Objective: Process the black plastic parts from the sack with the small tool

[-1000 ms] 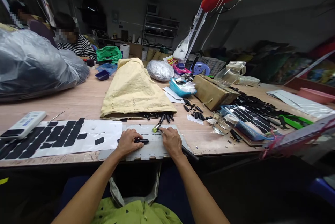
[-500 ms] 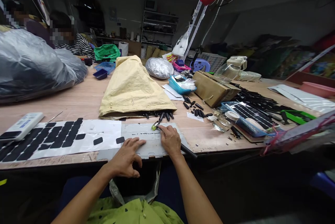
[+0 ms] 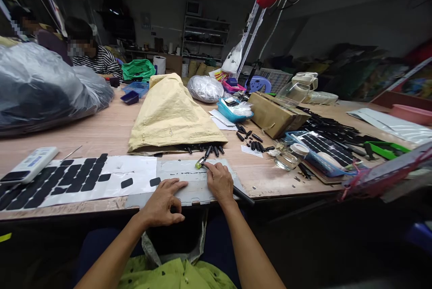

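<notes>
A small hammer (image 3: 243, 195) lies under my right hand (image 3: 219, 181), whose fingers wrap its dark handle. Its head, metal with a yellow-green end, rests on or just above the grey board (image 3: 199, 192). My left hand (image 3: 164, 202) is on the board's left part, fingers stretched out and thumb apart beyond the front edge. No object shows in it. Just left of those fingertips, a black rounded square piece (image 3: 155, 182) lies on a white sheet (image 3: 135, 167). Another black piece (image 3: 127, 183) is further left, beside rows of similar black pieces (image 3: 81, 176).
A yellow sack (image 3: 175, 115) stands behind the board, with black cylindrical parts (image 3: 216, 150) at its mouth. On the right are a cardboard box (image 3: 276, 115), a glass jar (image 3: 286, 158) and a blue tray (image 3: 317, 160). A white device (image 3: 30, 165) lies left. A co-worker (image 3: 96, 57) sits far left.
My left thumb has lifted slightly and moved a little rightward. My right hand and the hammer have stayed almost in place. The view has shifted very slightly.
</notes>
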Demonstrator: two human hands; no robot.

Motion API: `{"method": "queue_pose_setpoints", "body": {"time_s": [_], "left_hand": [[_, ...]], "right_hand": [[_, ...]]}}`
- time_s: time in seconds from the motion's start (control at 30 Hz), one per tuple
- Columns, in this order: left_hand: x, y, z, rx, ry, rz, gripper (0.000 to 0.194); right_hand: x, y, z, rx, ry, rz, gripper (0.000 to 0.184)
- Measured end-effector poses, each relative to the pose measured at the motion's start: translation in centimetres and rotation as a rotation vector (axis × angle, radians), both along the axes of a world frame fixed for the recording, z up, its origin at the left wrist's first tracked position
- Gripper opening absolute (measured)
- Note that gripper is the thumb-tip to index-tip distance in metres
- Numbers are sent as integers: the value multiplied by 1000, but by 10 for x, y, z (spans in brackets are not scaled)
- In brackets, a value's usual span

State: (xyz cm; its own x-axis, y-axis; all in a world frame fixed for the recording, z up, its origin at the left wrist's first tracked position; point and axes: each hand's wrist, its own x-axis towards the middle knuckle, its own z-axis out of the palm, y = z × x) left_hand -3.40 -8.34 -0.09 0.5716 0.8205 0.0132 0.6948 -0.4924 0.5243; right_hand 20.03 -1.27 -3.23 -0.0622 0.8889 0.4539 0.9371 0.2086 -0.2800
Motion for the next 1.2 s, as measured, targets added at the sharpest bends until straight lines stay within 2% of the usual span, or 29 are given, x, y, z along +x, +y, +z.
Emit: {"method": "queue_pose_setpoints", "body": {"time_s": [0.37,0.43,0.53,0.63,0.73,0.9,1.03,1.2], "left_hand": [[0,1,-4,25,-11,-2,7],[-1,1,-5,25,-14,-3,8],[-1,1,-5,20,-22,-10,9],[-1,1,-4,14,-31,-2,8],[0,2,-3,3,-50,16,8],[0,2,-3,-5,-67,35,8],[0,2,-3,4,-66,34,7],[0,1,-4,13,-50,27,5]], "right_hand": [[-1,-2,-1,18,57,20,35],[4,4,2,-60,146,16,31],[19,25,16,-330,346,-6,30],[37,54,33,-363,366,-209,35],[43,77,42,-356,323,-324,37],[30,83,31,-354,253,-423,27],[22,76,23,-355,241,-438,32],[19,77,24,-348,243,-426,35]]}}
